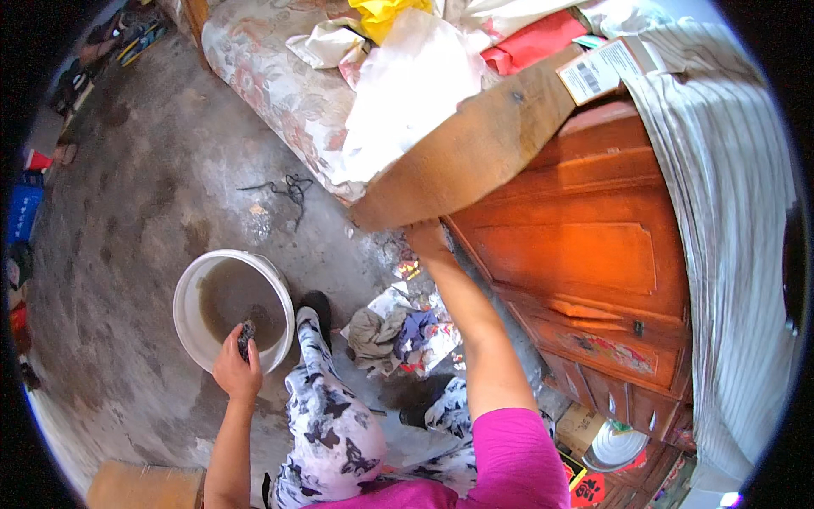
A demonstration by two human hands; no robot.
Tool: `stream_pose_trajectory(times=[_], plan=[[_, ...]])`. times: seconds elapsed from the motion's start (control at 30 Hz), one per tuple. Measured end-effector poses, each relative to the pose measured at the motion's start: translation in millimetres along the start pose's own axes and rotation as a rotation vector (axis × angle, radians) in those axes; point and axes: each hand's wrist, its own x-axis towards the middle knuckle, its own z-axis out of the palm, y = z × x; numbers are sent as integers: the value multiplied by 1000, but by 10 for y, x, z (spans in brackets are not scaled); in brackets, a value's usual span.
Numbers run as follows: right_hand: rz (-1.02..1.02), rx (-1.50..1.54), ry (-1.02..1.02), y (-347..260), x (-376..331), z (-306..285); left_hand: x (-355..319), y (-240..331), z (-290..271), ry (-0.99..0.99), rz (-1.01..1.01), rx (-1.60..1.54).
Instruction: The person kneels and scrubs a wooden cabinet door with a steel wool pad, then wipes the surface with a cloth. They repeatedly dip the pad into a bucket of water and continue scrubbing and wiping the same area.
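Observation:
My left hand [236,366] is closed round a dark grey, wiry-looking scrubber [246,339], held over the near rim of a white bucket [181,310]. Murky brown water [237,297] stands in the bucket. My right arm reaches forward to a long, curved-looking wooden board [466,161]. At the board's lower edge my right hand [424,229] grips it, its fingers mostly hidden behind the wood. The board slants between the bed [263,85] and a reddish-brown wooden cabinet [577,246], with a white printed label [599,72] near its far end.
Crumpled cloths [377,335] and paper scraps lie on the floor by my feet. A tangled black cord [292,188] rests near the bed's edge. A striped curtain [721,220] hangs at the right. A cardboard box [144,486] sits at the lower left.

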Motion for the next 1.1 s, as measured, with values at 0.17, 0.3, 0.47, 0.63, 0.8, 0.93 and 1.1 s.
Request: stream_pose_trajectory(times=[0.17,0.3,0.47,0.63,0.8,0.93,1.1], plan=[[-218,175,421,72,-832,-318,-4,46,-44,33,23,-77],[-287,108,586,306,-1039,-522,-27,-20,-12,17,-13,-95],[-82,-160,560,684,-909,-377,42,-241,-77,-82,139,-137],[9,-64,248,510,-1441,54,81,-314,-492,-205,274,230],[181,163,223,556,-2116,-18,143,-159,-791,-161,125,43],[-3,-33,714,741,-2089,-679,277,-21,-1084,-237,277,151],[92,-106,561,894,-2149,-266,415,52,-1111,-343,260,135]])
